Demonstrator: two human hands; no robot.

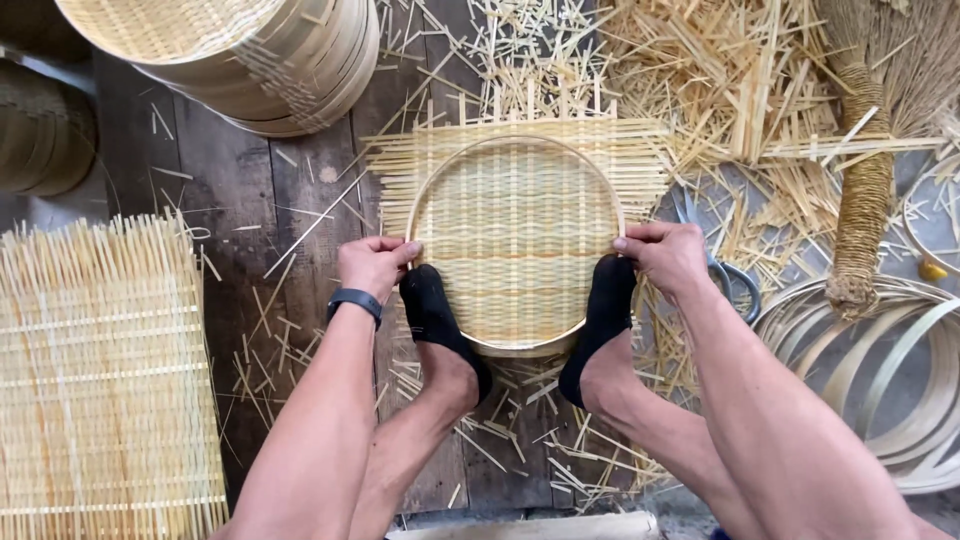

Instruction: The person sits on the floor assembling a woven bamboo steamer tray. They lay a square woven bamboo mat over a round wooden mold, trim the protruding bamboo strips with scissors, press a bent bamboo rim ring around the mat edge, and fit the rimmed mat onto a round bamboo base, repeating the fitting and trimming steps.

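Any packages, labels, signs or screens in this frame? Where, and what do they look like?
No packages, labels or signs.
Wristband: on the left wrist, dark band, possibly a small screen; its face is not visible.
Otherwise only bamboo work: left hand and right hand grip the round hoop over a woven mat.

A bamboo hoop (515, 245) lies on a woven bamboo mat (640, 160) at the middle of the plank floor (250, 200). The left hand (372, 265) presses the hoop's left edge and the right hand (662, 255) its right edge, with a socked foot just inside each. Stacked steamer baskets (240, 50) stand behind to the left, a pile of woven mats (100, 380) lies at the left, scissors (725, 275) lie just right of the right hand, and loose hoops (900, 390) beyond.
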